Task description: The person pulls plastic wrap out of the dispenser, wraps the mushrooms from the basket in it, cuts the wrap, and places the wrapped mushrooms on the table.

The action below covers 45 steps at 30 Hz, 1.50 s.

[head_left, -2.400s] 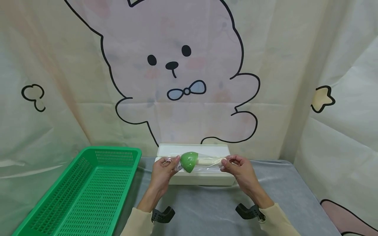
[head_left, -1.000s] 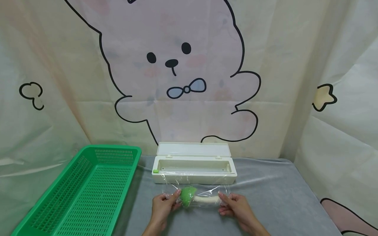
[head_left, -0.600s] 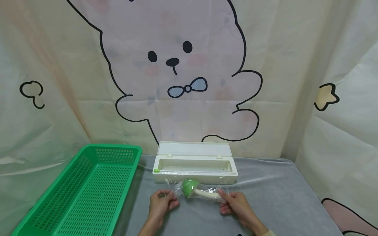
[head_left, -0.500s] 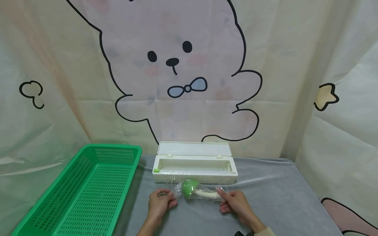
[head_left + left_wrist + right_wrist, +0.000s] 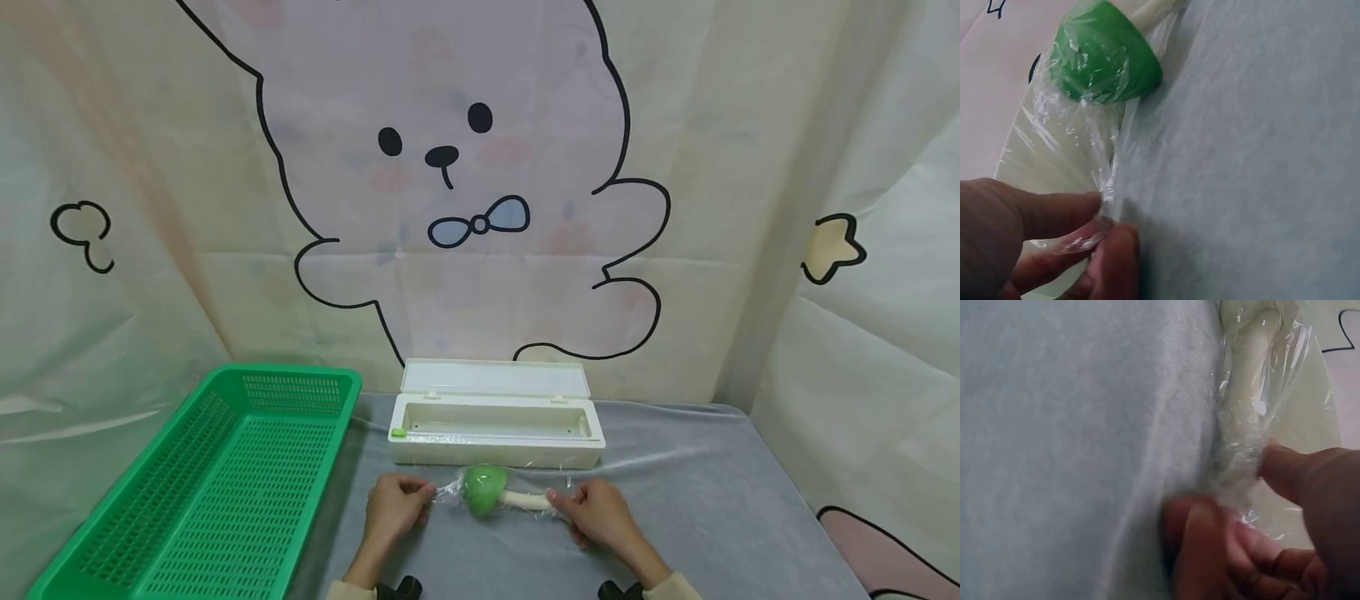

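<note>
A toy mushroom (image 5: 484, 489) with a green cap and a white stem lies sideways, wrapped in clear plastic wrap (image 5: 1088, 134). My left hand (image 5: 394, 506) pinches the gathered wrap beyond the cap between thumb and fingers. At the other end, my right hand (image 5: 602, 515) has the wrap by the stem's tip between its thumb and fingers; in the right wrist view the stem (image 5: 1250, 381) runs up from them under creased film. Just behind the mushroom stands a white wrap dispenser box (image 5: 497, 452), its lid (image 5: 495, 379) raised.
To the left sits a long green plastic basket (image 5: 347, 417) with perforated walls. A small green slider (image 5: 398, 432) is on the box's front left rim. Grey cloth (image 5: 720, 492) covers the table. A curtain (image 5: 480, 308) with a cartoon bear hangs behind.
Both hands brought the wrapped mushroom from above the box down in front of it. The left hand has since moved outward to the left, and the film beside the cap is now drawn into a narrow twist.
</note>
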Available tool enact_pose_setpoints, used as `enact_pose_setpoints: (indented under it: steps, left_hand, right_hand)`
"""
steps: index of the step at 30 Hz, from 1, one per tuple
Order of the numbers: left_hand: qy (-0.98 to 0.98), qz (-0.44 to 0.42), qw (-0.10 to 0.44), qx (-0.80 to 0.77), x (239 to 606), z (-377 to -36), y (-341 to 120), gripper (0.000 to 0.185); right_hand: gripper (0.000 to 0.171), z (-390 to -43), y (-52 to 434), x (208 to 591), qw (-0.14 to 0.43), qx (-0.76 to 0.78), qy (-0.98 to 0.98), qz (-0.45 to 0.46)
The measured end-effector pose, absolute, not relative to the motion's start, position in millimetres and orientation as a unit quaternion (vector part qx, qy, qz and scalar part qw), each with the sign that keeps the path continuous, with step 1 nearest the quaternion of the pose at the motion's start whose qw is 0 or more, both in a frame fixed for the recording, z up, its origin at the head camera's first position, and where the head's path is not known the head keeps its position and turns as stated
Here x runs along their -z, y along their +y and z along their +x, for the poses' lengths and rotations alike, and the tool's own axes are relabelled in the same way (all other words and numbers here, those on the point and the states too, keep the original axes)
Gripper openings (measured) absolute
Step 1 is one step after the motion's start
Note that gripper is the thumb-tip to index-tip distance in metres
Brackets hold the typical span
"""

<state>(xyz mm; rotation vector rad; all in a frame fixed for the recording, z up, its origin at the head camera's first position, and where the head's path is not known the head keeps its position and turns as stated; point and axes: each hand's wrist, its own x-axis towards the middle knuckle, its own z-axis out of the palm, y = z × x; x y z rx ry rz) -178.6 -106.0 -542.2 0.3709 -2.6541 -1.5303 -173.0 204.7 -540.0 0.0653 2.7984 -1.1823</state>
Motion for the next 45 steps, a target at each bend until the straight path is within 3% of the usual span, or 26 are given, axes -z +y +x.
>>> enact_pose_setpoints:
  steps: [3, 6, 9, 13, 15, 17, 19, 22, 26, 34, 45]
  left_hand:
    - [-0.892, 0.119, 0.038, 0.435, 535.0, -179.6, -111.2, 0.023]
    - [-0.896, 0.131, 0.059, 0.42, 527.5, -181.0, -115.4, 0.05]
    - [-0.883, 0.149, 0.094, 0.434, 523.1, -185.1, -116.4, 0.074]
    - [-0.863, 0.156, 0.13, 0.462, 519.8, -194.8, -115.1, 0.085]
    - [-0.853, 0.152, 0.136, 0.481, 518.3, -201.4, -114.4, 0.088]
    - [-0.844, 0.138, 0.139, 0.5, 517.5, -209.1, -114.7, 0.09]
    - [-0.838, 0.121, 0.138, 0.514, 518.2, -217.1, -115.5, 0.089]
    - [-0.831, 0.098, 0.142, 0.53, 522.1, -224.7, -117.2, 0.084]
    - [-0.814, 0.085, 0.154, 0.553, 529.9, -226.0, -120.8, 0.082]
    - [-0.778, 0.08, 0.2, 0.591, 543.3, -221.1, -122.0, 0.085]
    - [-0.757, 0.042, 0.298, 0.58, 557.1, -219.0, -113.8, 0.04]
  right_hand:
    - [0.048, -170.7, 205.1, 531.4, 0.025, 0.318, 0.947, 0.018]
    - [0.048, -170.3, 207.6, 516.0, 0.0, 0.273, 0.962, 0.022]
    - [0.049, -176.2, 211.8, 502.1, -0.076, 0.256, 0.963, 0.027]
    - [0.055, -193.4, 218.8, 492.8, -0.178, 0.274, 0.945, 0.024]
    - [0.068, -202.6, 222.7, 491.3, -0.17, 0.294, 0.94, 0.029]
    - [0.086, -211.2, 226.2, 492.0, -0.126, 0.313, 0.941, 0.04]
    - [0.098, -218.8, 228.8, 494.5, -0.079, 0.323, 0.942, 0.044]
    - [0.094, -226.0, 232.2, 500.8, -0.037, 0.341, 0.938, 0.039]
    - [0.075, -229.8, 236.5, 508.4, -0.035, 0.364, 0.93, 0.032]
    - [0.063, -231.9, 241.7, 509.4, -0.041, 0.357, 0.933, 0.008]
    - [0.064, -232.9, 243.3, 511.6, -0.047, 0.356, 0.933, 0.008]
